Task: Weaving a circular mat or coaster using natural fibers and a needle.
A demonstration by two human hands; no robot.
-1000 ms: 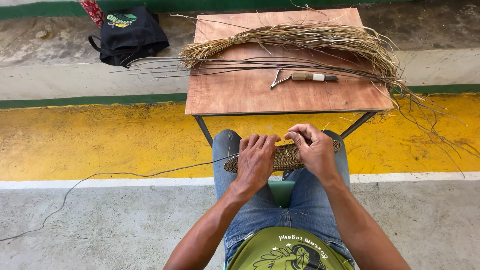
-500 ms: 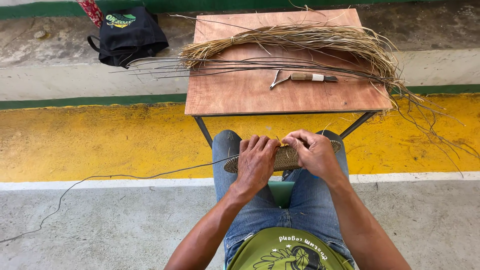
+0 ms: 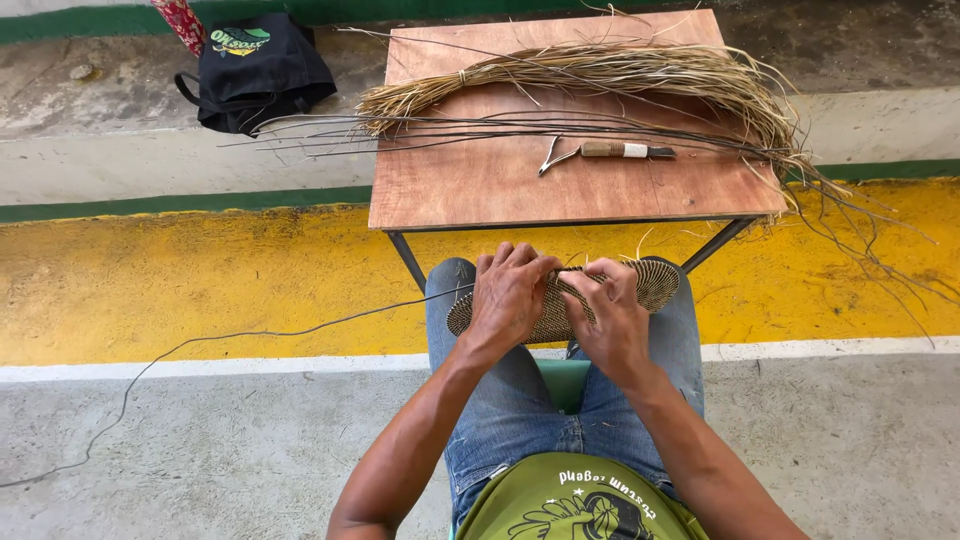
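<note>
A flat oval woven mat [image 3: 655, 282] of tan fibre lies across my knees. My left hand [image 3: 510, 297] presses on its left half with fingers curled over the far edge. My right hand [image 3: 612, 318] grips the middle of the mat, thumb and fingers pinching the weave. A long thin dark strand [image 3: 250, 335] trails from the mat's left end across the yellow floor stripe. The mat's centre is hidden under my hands.
A small wooden table [image 3: 480, 185] stands just beyond my knees. On it lie a bundle of dried grass [image 3: 620, 70], several thin dark reeds [image 3: 430, 128] and a knife-like tool [image 3: 600, 151]. A black bag [image 3: 255, 70] sits at the far left.
Both hands have shifted slightly on the mat, the right hand moving down toward its middle. More of the mat's right end now shows.
</note>
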